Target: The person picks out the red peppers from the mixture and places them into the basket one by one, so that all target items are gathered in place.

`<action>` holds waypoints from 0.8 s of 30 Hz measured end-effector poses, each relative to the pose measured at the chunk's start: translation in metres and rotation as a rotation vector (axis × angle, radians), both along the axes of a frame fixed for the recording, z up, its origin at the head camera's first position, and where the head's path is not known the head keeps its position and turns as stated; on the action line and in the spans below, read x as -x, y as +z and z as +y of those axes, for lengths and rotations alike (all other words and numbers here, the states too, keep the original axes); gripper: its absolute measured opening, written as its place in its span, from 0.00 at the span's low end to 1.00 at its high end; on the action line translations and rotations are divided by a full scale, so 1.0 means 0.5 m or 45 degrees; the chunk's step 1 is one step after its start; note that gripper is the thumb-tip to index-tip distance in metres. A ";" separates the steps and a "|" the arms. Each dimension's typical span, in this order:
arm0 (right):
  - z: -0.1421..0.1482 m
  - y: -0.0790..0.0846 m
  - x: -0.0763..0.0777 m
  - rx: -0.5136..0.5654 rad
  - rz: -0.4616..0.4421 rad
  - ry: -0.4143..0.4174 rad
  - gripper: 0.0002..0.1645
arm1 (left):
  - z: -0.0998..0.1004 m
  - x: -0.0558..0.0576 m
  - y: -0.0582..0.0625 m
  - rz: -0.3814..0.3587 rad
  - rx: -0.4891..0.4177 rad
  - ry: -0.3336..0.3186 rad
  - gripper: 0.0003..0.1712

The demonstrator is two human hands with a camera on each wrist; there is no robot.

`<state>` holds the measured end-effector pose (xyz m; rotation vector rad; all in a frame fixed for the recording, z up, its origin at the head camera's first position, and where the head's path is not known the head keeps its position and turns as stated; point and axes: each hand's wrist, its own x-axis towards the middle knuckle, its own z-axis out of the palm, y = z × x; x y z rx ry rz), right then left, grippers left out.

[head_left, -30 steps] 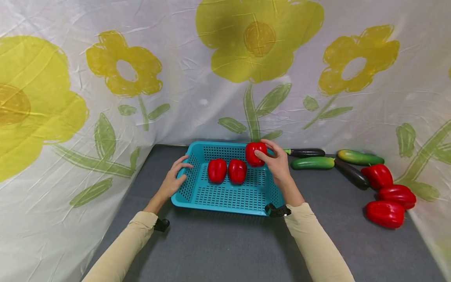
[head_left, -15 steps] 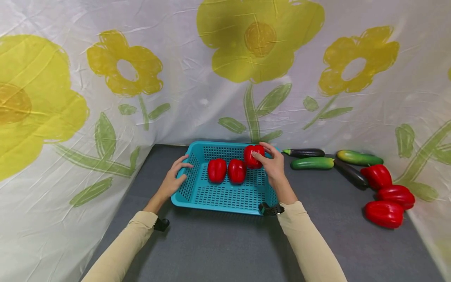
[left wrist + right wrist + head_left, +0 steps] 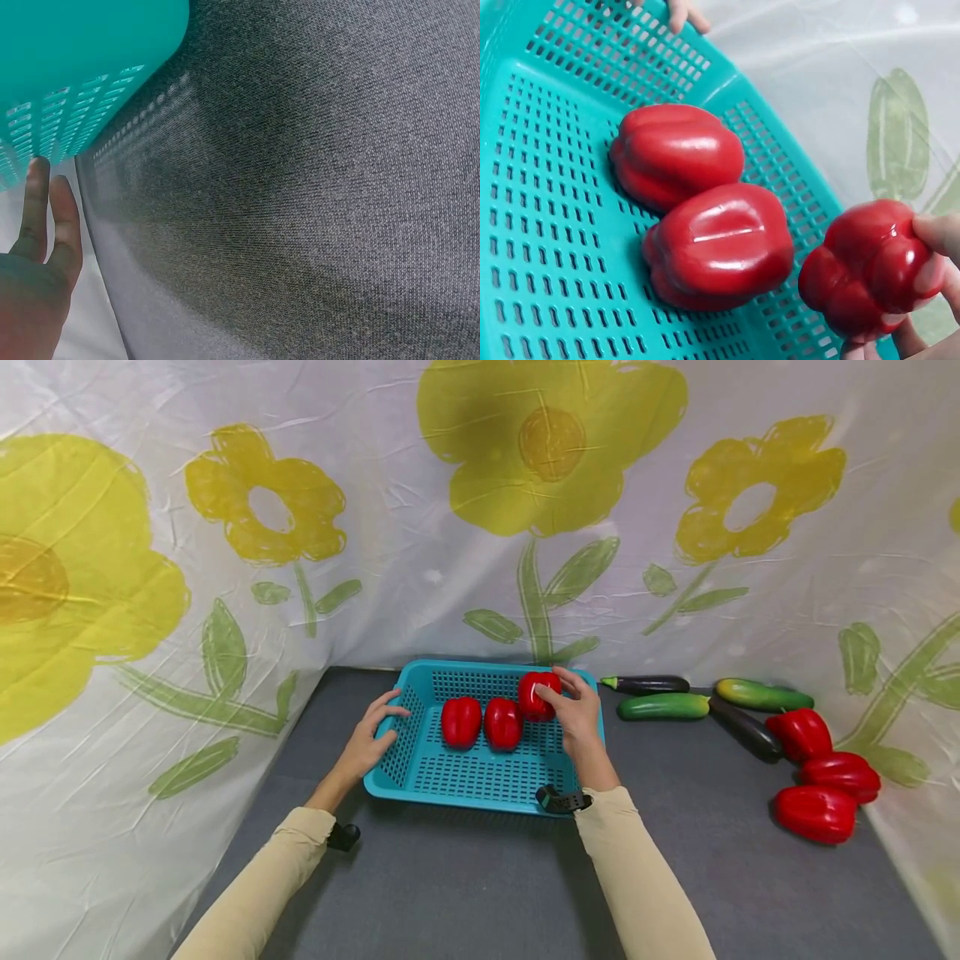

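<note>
My right hand [image 3: 579, 714] grips a red bell pepper [image 3: 538, 696] over the back right part of a blue plastic basket [image 3: 480, 804]. In the right wrist view the held pepper [image 3: 874, 270] shows its lobed end, with thumb and fingers round its side. Two more red bell peppers lie side by side in the basket, a left one [image 3: 461, 723] and a right one [image 3: 503, 724]. At the basket's left wall rests my left hand [image 3: 365, 745], fingers extended over the rim. The left wrist view shows two straight fingers [image 3: 67, 217] beside the slotted wall.
Right of the basket lie a green cucumber [image 3: 663, 707], a dark eggplant [image 3: 648, 685], another eggplant [image 3: 745, 727] and a yellow-green cucumber [image 3: 763, 695]. Three red bell peppers [image 3: 815, 814] are grouped at the far right. A flowered white curtain [image 3: 420, 568] hangs behind the dark table [image 3: 465, 893].
My right hand has carried the held pepper slightly left and down, nearer to the two peppers in the basket. The left hand has stayed at the left wall.
</note>
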<state>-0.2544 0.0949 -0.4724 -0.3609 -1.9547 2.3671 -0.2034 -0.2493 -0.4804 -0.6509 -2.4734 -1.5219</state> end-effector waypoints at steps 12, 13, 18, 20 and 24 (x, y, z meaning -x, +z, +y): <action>-0.008 -0.008 0.000 0.010 -0.049 -0.075 0.29 | -0.001 0.006 -0.007 0.015 0.017 -0.003 0.19; -0.008 -0.009 0.000 0.007 -0.058 -0.077 0.29 | -0.002 0.007 -0.007 0.014 0.018 -0.001 0.19; -0.011 -0.019 0.003 -0.002 -0.077 -0.097 0.29 | -0.003 0.006 -0.009 0.004 0.016 -0.001 0.19; -0.013 -0.024 0.004 -0.005 -0.078 -0.109 0.29 | -0.003 0.005 -0.009 0.004 0.012 -0.004 0.19; -0.018 -0.032 0.006 -0.019 -0.058 -0.136 0.28 | -0.004 0.005 -0.009 0.009 0.015 0.000 0.19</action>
